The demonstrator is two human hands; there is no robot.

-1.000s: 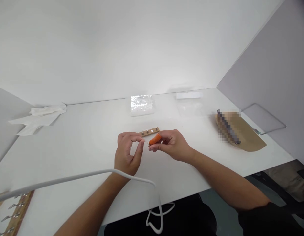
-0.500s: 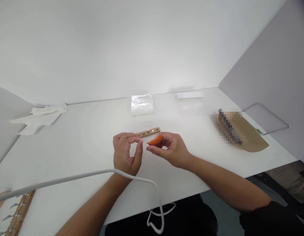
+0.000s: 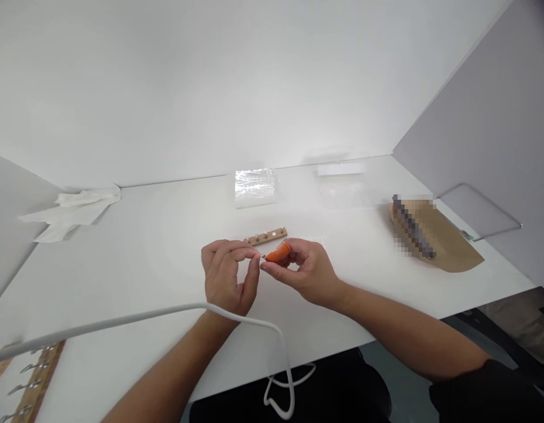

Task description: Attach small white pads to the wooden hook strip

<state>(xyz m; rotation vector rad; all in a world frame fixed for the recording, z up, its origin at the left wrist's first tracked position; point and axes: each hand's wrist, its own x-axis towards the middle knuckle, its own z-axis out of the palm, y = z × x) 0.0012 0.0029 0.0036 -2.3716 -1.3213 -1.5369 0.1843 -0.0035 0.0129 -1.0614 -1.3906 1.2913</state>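
A partitioned work booth: white table (image 3: 166, 235), white back wall (image 3: 188, 88), grey side wall (image 3: 487, 129).

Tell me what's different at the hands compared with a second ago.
The left hand has shifted slightly to the right, bringing its pinched fingertips nearer the narrow end of the orange tapered piece. The right hand has its thumb reaching slightly farther left. Nothing was visibly picked up or released. The small wooden strip, clear plastic packet and white tissue lie where they were.
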